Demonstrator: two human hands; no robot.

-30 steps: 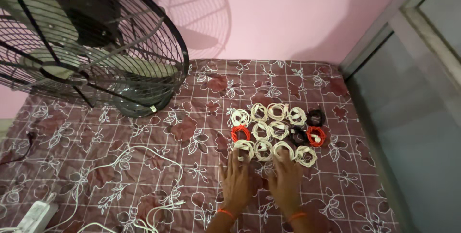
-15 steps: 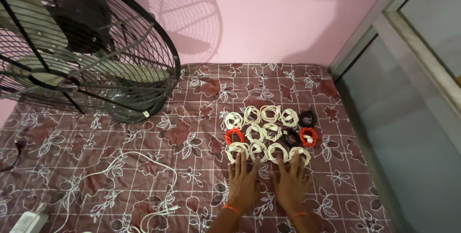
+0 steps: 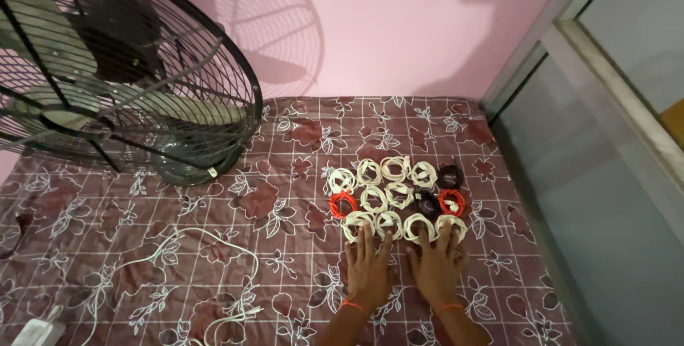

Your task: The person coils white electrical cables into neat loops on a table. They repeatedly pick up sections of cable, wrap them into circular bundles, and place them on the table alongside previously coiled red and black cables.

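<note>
Where the patterned cloth (image 3: 214,210) covers the surface, a big black fan (image 3: 107,68) stands at far left w/ its base on the cloth, well apart from both hands. A loose white cord (image 3: 214,246) loops over the cloth at lower left, ending near a white adapter (image 3: 32,332) at the bottom corner. Pink wall (image 3: 399,25) runs behind; grey panel w/ pale frame (image 3: 605,161) closes off the right side. Nothing lies btwn the hands and the coiled cables (image 3: 399,200).

Those cables sit in approx. three rows right of centre: mostly white coils, an orange coil (image 3: 343,203) at the left end of the middle row, another orange one (image 3: 452,202) and two dark ones at the right end.

Left hand (image 3: 368,267) lies palm-down, flat on the cloth, fingers spread, tips touching the front row's left white coils. Right hand (image 3: 436,267) lies the same way just beside it, fingers spread, tips on the front row's right coils. Neither hand grips anything. Thin orange bands show at both wrists.
</note>
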